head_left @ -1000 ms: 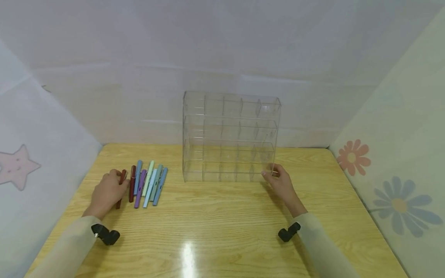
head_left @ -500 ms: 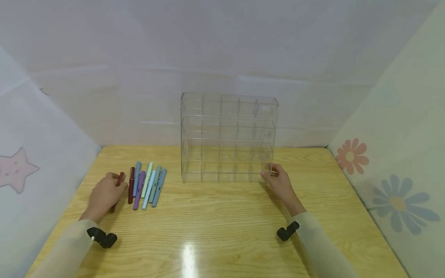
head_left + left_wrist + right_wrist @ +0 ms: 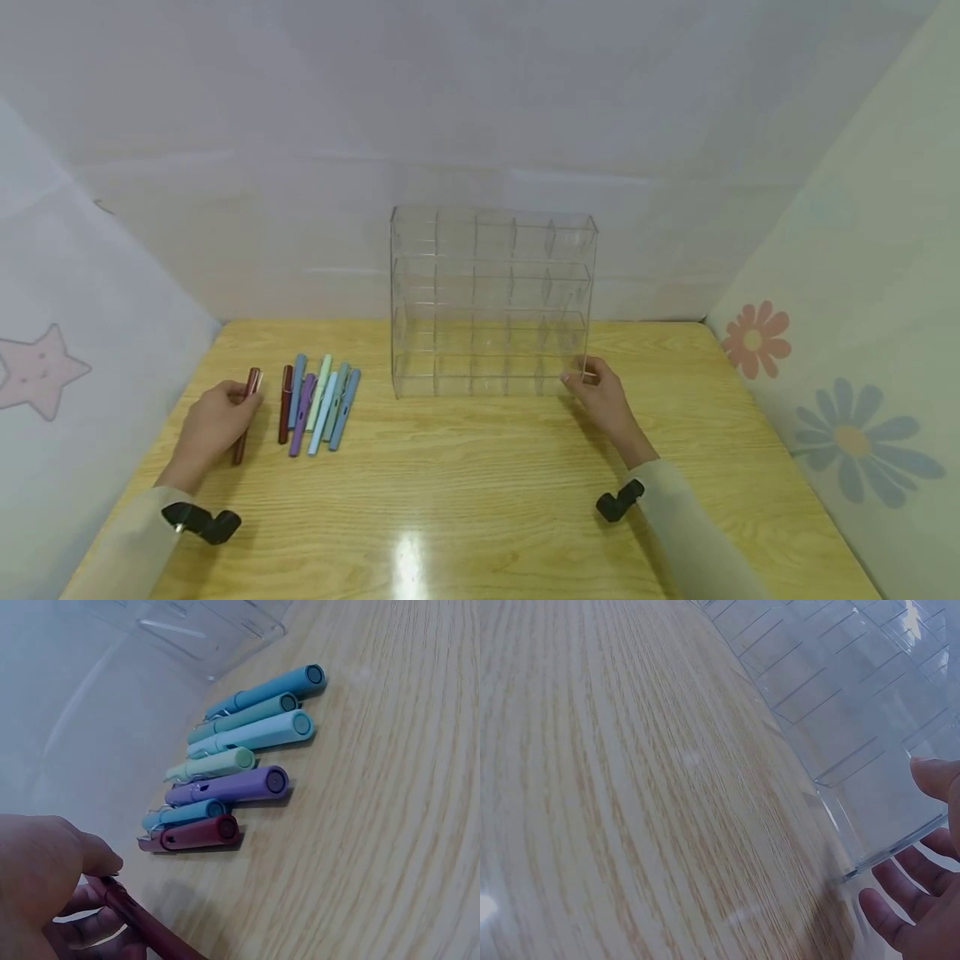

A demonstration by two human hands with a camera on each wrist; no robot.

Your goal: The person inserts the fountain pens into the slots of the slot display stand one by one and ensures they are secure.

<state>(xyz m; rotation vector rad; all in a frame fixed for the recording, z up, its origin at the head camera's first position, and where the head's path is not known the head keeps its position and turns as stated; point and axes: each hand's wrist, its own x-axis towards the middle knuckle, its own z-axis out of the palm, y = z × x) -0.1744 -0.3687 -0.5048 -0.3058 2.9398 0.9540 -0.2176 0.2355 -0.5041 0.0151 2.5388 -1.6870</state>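
Observation:
My left hand (image 3: 208, 427) pinches a dark red pen (image 3: 240, 443) between thumb and fingers, left of a row of pens. In the left wrist view the held pen (image 3: 154, 928) slants down, its far end cut off by the frame. Beside it lie another dark red pen (image 3: 285, 408), a purple pen (image 3: 302, 417), a pale green pen (image 3: 319, 392) and several blue and teal ones. My right hand (image 3: 609, 410) grips the lower right corner of a clear compartment organizer (image 3: 489, 385), thumb in front and fingers at its side. The organizer stands upright.
The wooden table (image 3: 465, 475) meets a pale cloth backdrop (image 3: 300, 208) behind the organizer. Cloth side walls flank it, with a pink star (image 3: 43, 371) on the left and flowers (image 3: 857, 442) on the right. Each sleeve carries a black wrist camera (image 3: 621, 501).
My left hand has drawn the dark red pen leftward and nearer to me, widening the gap from the other pens. My right hand keeps its hold on the organizer's corner.

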